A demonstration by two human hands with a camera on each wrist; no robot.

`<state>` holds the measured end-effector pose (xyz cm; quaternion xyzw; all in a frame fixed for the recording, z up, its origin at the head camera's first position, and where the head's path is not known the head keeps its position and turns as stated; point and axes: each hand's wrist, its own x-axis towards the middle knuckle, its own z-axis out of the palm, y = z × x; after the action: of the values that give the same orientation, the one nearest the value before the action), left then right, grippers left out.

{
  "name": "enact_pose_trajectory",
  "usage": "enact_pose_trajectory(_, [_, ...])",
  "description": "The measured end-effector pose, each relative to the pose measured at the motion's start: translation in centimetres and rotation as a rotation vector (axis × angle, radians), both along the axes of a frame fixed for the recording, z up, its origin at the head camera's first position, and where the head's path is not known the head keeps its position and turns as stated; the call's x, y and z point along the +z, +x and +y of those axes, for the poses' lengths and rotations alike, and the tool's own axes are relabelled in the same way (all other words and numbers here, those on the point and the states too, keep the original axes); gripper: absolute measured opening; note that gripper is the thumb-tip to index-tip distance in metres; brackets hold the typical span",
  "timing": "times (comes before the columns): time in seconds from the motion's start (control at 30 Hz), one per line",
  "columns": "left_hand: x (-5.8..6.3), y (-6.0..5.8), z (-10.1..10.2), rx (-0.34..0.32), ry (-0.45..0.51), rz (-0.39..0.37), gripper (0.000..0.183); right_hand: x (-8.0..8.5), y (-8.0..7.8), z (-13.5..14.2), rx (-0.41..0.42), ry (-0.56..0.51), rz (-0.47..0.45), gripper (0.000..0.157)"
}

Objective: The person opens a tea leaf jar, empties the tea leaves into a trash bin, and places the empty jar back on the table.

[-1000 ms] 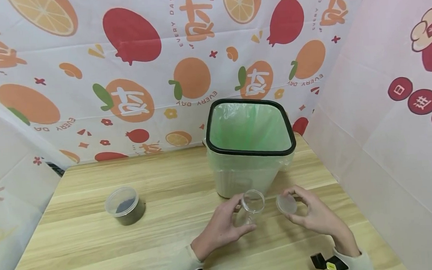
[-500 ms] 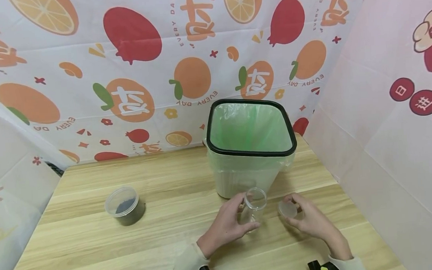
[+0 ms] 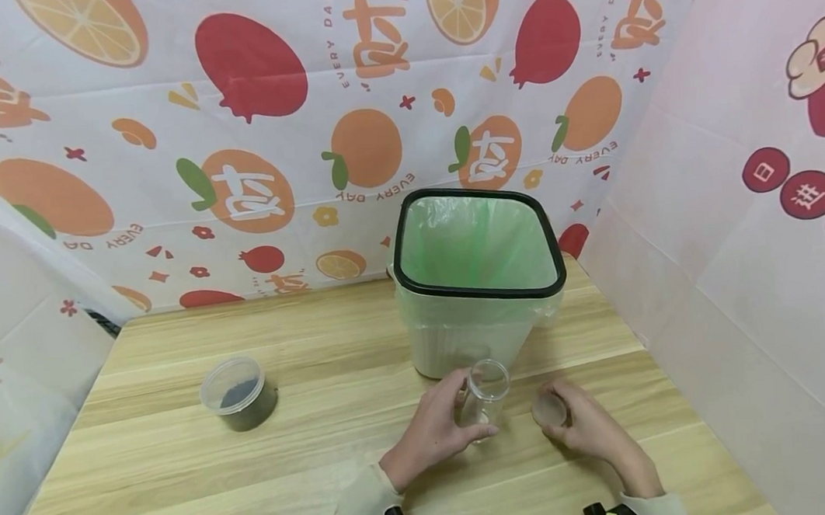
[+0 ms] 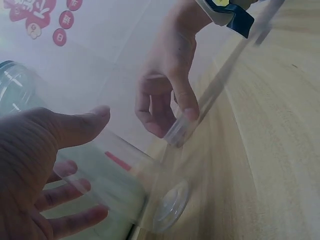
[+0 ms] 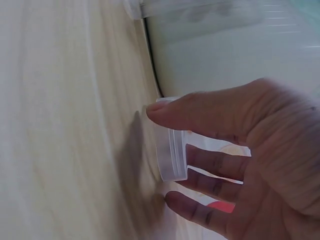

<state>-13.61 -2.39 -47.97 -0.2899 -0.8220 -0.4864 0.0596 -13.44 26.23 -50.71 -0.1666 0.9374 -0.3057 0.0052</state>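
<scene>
A tall clear jar (image 3: pixel 487 393) stands mouth up in the grip of my left hand (image 3: pixel 429 432), thumb on the near side and fingers on the far side. Its open rim faces the head camera, and the round base (image 4: pixel 171 206) is near the tabletop; I cannot tell whether it touches. To the right, my right hand (image 3: pixel 597 434) pinches a small translucent screw lid (image 5: pixel 171 150) by its edge, between thumb and fingers. The lid (image 3: pixel 549 410) is on its side, low over the table and apart from the jar.
Behind both hands is a pale bin (image 3: pixel 459 341) with a black rim and green liner. A clear tub (image 3: pixel 241 402) with dark contents sits at the left of the wooden table (image 3: pixel 186 487). Printed cloth (image 3: pixel 355 237) hangs at the back and sides.
My right hand has moved down and slightly left with the lid, closer to the tabletop. My left hand and the jar have shifted slightly right.
</scene>
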Motion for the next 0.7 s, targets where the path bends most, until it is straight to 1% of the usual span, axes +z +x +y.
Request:
enact_pose_trajectory(0.3, [-0.06, 0.1, 0.04, 0.016, -0.031, -0.021, 0.079, -0.26, 0.05, -0.15, -0.061, 0.025, -0.015, 0.057])
enact_pose_trajectory(0.4, [-0.11, 0.15, 0.03, 0.025, -0.047, -0.02, 0.079, -0.39, 0.01, -0.17, -0.063, 0.027, -0.013, 0.06])
enact_pose_trajectory(0.57, [-0.34, 0.25, -0.01, 0.061, -0.101, -0.007, 0.08, -0.59, -0.08, -0.08, -0.057, 0.033, -0.015, 0.064])
enact_pose_trajectory(0.7, [-0.45, 0.32, -0.16, 0.08, -0.13, -0.016, 0.085, -0.47, 0.04, -0.07, -0.056, 0.021, -0.017, 0.067])
